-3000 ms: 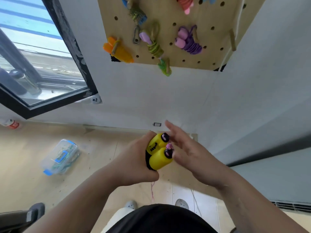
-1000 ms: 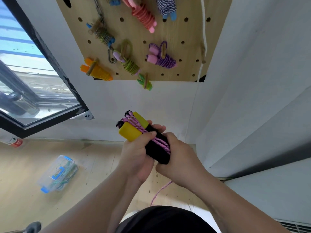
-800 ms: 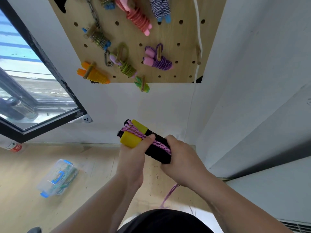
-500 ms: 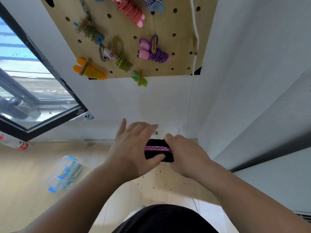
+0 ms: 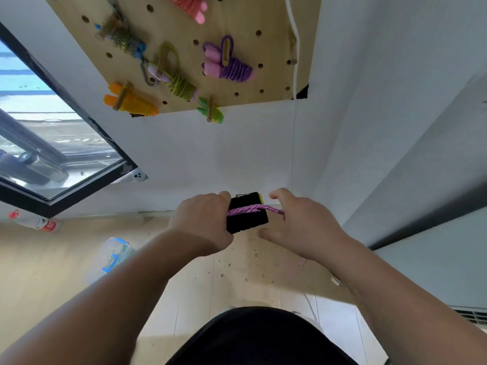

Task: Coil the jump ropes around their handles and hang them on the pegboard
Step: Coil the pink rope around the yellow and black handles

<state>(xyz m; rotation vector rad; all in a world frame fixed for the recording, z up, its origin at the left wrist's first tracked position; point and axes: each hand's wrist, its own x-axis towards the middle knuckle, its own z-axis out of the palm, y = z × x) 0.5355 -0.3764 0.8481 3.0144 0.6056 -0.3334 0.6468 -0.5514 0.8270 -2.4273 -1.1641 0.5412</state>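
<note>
My left hand (image 5: 201,223) grips the two black-and-yellow jump rope handles (image 5: 246,216) at their left end, with most of the yellow hidden. A pink braided rope (image 5: 250,208) crosses the black foam and runs into my right hand (image 5: 297,227), which pinches it just right of the handles. Above, the wooden pegboard (image 5: 237,19) carries several coiled ropes: an orange one (image 5: 131,101), a green one with pink handles (image 5: 179,83), a purple one (image 5: 232,67) and a small green one (image 5: 210,113).
A white cord (image 5: 293,43) hangs down the pegboard's right side. A black-framed window (image 5: 66,154) fills the left. On the wooden floor lie a clear plastic box with blue clips (image 5: 110,256) and a bottle (image 5: 34,222). A grey wall corner (image 5: 395,154) stands close on the right.
The handles turned so the black ends face me. My left hand went from spread flat over them to gripping them. My right hand drew the pink rope out to the right.
</note>
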